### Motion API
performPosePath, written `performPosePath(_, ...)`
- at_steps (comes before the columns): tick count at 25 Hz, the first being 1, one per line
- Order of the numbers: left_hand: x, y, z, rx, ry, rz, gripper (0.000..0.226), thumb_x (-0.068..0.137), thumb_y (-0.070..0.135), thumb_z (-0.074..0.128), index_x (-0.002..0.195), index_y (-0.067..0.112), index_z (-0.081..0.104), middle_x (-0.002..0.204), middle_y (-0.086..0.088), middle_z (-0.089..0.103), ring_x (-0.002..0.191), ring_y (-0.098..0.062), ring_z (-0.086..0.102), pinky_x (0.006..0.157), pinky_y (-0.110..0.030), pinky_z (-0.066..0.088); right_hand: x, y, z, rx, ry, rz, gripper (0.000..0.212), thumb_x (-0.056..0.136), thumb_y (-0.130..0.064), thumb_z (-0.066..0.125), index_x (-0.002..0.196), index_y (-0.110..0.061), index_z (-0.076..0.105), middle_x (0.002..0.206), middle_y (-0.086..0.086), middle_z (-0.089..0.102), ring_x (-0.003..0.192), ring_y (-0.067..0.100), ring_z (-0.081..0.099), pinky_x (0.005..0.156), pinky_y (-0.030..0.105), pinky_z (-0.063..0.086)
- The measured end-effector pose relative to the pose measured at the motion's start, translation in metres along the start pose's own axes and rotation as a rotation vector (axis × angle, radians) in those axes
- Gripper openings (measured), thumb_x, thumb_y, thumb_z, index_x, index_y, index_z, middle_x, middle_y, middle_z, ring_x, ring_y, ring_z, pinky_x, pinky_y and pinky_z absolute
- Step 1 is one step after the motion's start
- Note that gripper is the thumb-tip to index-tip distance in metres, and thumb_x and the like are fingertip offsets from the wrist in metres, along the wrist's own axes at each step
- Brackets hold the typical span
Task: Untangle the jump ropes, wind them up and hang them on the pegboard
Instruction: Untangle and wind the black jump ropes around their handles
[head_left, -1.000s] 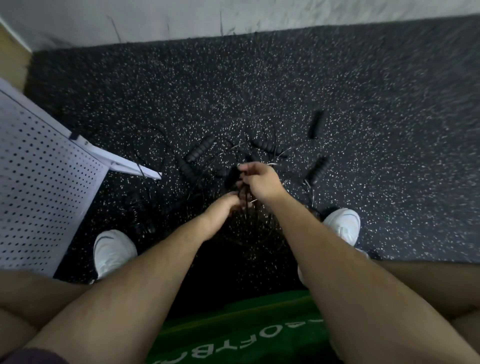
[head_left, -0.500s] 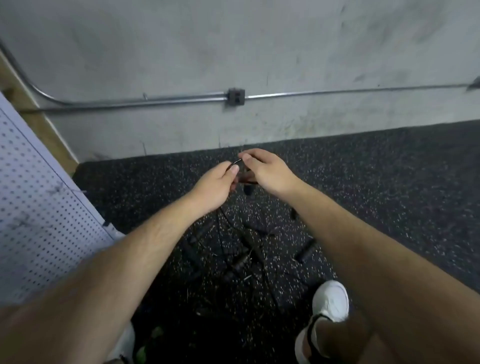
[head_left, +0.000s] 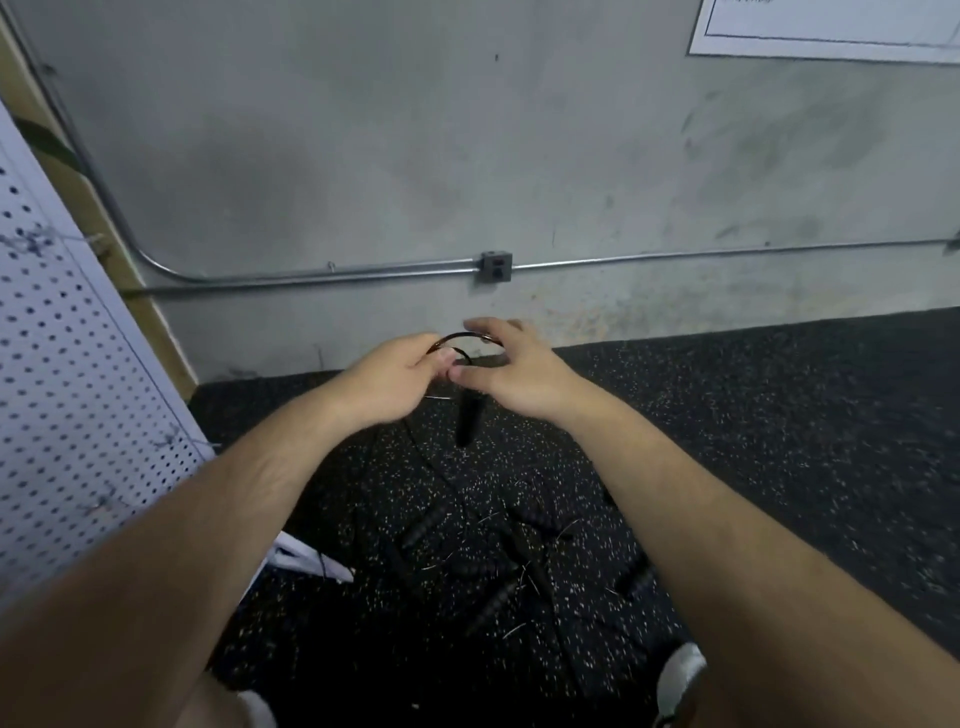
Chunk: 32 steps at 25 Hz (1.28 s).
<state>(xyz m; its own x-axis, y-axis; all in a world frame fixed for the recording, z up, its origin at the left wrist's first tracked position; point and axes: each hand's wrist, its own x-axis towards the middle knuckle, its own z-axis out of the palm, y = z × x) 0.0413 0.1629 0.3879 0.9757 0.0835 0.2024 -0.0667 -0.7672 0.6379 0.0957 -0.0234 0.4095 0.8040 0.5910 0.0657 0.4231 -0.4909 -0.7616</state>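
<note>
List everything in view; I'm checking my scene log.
rope: one, black, looped between the grips
handle: one, black, hanging below the loop
loose handles: several, black, tangled on the floor
pegboard: one, white, left
conduit: one, metal, along the wall
box: one, grey, on the conduit
paper: one, white, top right
floor: black, speckled
shoe: one, white, bottom right
left grip: pinches the rope
right grip: holds the loop's other end

The left hand (head_left: 392, 382) and right hand (head_left: 514, 384) are bare, as are both forearms. A white sneaker (head_left: 681, 670) covers the right foot; the white patch (head_left: 258, 711) lower left is probably its mate.
</note>
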Motion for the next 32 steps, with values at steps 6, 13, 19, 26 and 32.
performPosePath(6, 0.008, -0.015, -0.011, -0.087, 0.021, 0.077, 0.019, 0.103, 0.034, 0.055, 0.087, 0.033, 0.064, 0.083, 0.007, 0.067, 0.079, -0.013, 0.059, 0.078, -0.041, 0.049, 0.012, -0.004, 0.014, 0.028, -0.132, -0.028, 0.015, 0.102, -0.035, 0.056, 0.095, -0.022, 0.06, 0.083, -0.005, 0.07, 0.074, 0.012, 0.062, 0.067, 0.029, 0.043)
performPosePath(13, 0.004, -0.056, -0.037, 0.018, -0.02, -0.15, 0.053, 0.082, 0.079, 0.044, 0.074, 0.03, 0.063, 0.061, 0.008, 0.054, 0.057, -0.012, 0.05, 0.062, -0.036, 0.046, 0.021, -0.001, -0.033, 0.001, 0.001, 0.076, 0.013, 0.103, -0.029, 0.055, 0.105, -0.018, 0.063, 0.084, 0.003, 0.06, 0.072, 0.016, 0.054, 0.068, 0.033, 0.046)
performPosePath(19, 0.015, -0.023, -0.014, 0.001, -0.007, -0.038, 0.038, 0.092, 0.06, 0.055, 0.074, 0.028, 0.059, 0.065, 0.005, 0.056, 0.06, -0.012, 0.048, 0.061, -0.036, 0.042, 0.008, 0.013, 0.0, 0.03, -0.1, 0.005, 0.028, 0.1, -0.044, 0.057, 0.101, -0.018, 0.066, 0.073, -0.001, 0.064, 0.061, 0.008, 0.056, 0.06, 0.024, 0.044)
performPosePath(26, 0.009, -0.054, -0.034, 0.239, -0.086, -0.184, 0.059, 0.078, 0.08, 0.049, 0.073, 0.022, 0.056, 0.064, 0.001, 0.055, 0.061, -0.017, 0.051, 0.061, -0.033, 0.04, 0.012, 0.046, -0.029, -0.258, 0.061, -0.065, 0.029, 0.106, -0.039, 0.045, 0.091, -0.021, 0.061, 0.071, -0.005, 0.056, 0.061, 0.012, 0.051, 0.054, 0.027, 0.039)
performPosePath(32, 0.006, -0.057, -0.033, 0.315, -0.062, -0.227, 0.037, 0.1, 0.05, 0.054, 0.079, 0.02, 0.057, 0.078, -0.004, 0.064, 0.075, -0.023, 0.061, 0.063, -0.036, 0.044, 0.011, 0.068, -0.032, -0.389, 0.082, -0.031, 0.027, 0.107, -0.04, 0.041, 0.098, -0.022, 0.059, 0.076, -0.002, 0.06, 0.063, 0.02, 0.054, 0.054, 0.032, 0.039)
